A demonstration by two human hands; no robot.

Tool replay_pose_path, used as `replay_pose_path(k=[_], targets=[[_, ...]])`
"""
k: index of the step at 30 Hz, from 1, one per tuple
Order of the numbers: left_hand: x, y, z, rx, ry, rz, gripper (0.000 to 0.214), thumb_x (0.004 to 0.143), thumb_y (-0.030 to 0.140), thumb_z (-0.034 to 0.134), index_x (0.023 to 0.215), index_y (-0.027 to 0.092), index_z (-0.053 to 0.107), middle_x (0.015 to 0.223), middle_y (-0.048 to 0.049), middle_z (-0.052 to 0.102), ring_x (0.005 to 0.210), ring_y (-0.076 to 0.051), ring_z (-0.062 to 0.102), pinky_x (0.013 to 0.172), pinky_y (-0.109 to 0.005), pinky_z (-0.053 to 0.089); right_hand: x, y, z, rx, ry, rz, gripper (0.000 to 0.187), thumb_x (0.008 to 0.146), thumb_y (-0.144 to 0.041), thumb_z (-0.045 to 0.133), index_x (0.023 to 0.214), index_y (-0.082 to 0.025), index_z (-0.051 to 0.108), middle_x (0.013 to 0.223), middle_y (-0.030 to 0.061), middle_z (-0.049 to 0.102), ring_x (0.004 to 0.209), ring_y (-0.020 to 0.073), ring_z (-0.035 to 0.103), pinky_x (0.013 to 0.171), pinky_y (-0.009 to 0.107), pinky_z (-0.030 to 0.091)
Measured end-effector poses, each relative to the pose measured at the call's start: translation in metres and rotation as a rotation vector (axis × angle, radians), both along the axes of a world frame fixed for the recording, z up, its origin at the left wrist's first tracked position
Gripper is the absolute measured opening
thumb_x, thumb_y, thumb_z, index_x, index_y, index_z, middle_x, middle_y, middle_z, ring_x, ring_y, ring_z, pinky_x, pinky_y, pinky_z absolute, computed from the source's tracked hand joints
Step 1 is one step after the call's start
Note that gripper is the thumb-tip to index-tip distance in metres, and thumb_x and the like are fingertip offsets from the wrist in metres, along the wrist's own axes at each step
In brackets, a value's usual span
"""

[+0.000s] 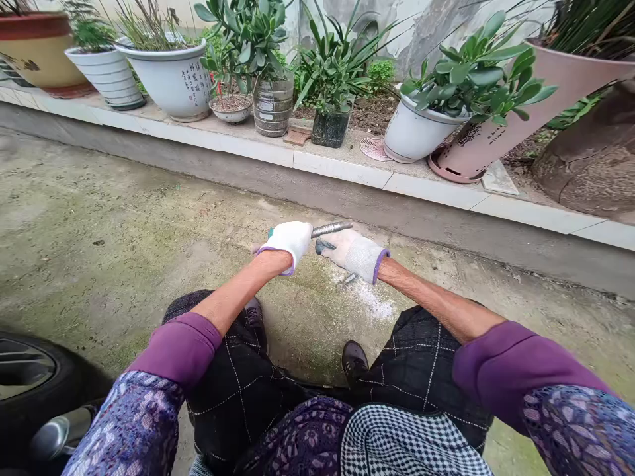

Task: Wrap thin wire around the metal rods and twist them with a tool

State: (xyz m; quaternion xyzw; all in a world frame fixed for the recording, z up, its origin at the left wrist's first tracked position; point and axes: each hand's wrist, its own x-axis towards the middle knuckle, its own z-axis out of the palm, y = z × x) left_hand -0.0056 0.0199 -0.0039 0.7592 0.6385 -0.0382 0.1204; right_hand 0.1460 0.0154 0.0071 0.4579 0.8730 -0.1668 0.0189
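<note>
My left hand (pixel 290 242), in a white work glove with purple trim, is closed around a ribbed metal rod (pixel 332 228). The rod sticks out to the right, past the fingers of my right hand. My right hand (pixel 353 255), gloved alike, is just below the rod, its grey-green coated fingers curled in toward the left. Whatever those fingers hold is hidden. Beneath the right wrist shows a short greyish metal piece (pixel 350 279); I cannot tell whether it rests on the ground. White crumbs (pixel 374 301) are scattered on the concrete there.
A low tiled ledge (pixel 342 166) runs across the front, lined with potted plants, among them a tilted white pot (pixel 414 132) and a pink pot (pixel 496 139). A wheel (pixel 30 370) stands at lower left. My shoes (pixel 354 360) flank the concrete ground (pixel 149 218).
</note>
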Motion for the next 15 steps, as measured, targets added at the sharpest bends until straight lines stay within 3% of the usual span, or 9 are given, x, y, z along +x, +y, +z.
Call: replay_pose_path(k=[3,5,8,11,15], targets=[[0.013,-0.007,-0.006,0.003,0.188,-0.061,0.028,0.083,0.008,0.06,0.109,0.011,0.072,0.099,-0.02,0.073,0.101,-0.03,0.07,0.085,-0.036,0.053,0.001,0.001,0.012,0.051,-0.209,0.033,0.022,0.088,-0.029,0.053,0.096,-0.023,0.072,0.088,0.0076,0.074,0.073,0.02,0.062,0.061,0.029,0.036],[0.02,-0.01,-0.011,-0.014,0.194,-0.081,0.025,0.081,0.01,0.065,0.105,0.01,0.074,0.096,-0.0214,0.073,0.1,-0.033,0.071,0.086,-0.04,0.053,0.01,0.01,0.015,0.067,-0.229,0.0,0.022,0.088,-0.031,0.054,0.098,-0.024,0.072,0.089,0.0076,0.074,0.073,0.0205,0.063,0.06,0.03,0.035],[0.023,-0.013,-0.017,-0.023,0.192,-0.172,0.02,0.081,0.012,0.067,0.099,0.01,0.075,0.092,-0.0218,0.073,0.097,-0.034,0.071,0.087,-0.045,0.052,0.031,0.033,0.009,0.074,-0.096,-0.076,0.024,0.087,-0.029,0.052,0.095,-0.021,0.073,0.087,0.0055,0.073,0.071,0.018,0.06,0.06,0.028,0.036],[0.019,-0.012,-0.012,-0.022,0.165,-0.29,0.023,0.084,0.011,0.059,0.101,0.014,0.075,0.089,-0.0179,0.073,0.092,-0.031,0.072,0.083,-0.041,0.052,0.053,0.056,-0.004,-0.007,0.078,-0.098,0.024,0.083,-0.025,0.05,0.089,-0.019,0.073,0.078,0.0018,0.069,0.065,0.0141,0.055,0.06,0.026,0.037],[0.006,-0.006,0.007,-0.059,-0.116,-0.188,0.026,0.09,0.029,0.055,0.104,0.02,0.074,0.079,-0.0069,0.071,0.078,-0.021,0.068,0.075,-0.03,0.05,0.06,0.064,-0.02,-0.159,0.254,-0.12,0.027,0.08,-0.022,0.048,0.087,-0.016,0.073,0.075,0.0018,0.066,0.065,0.0134,0.053,0.06,0.024,0.039]])
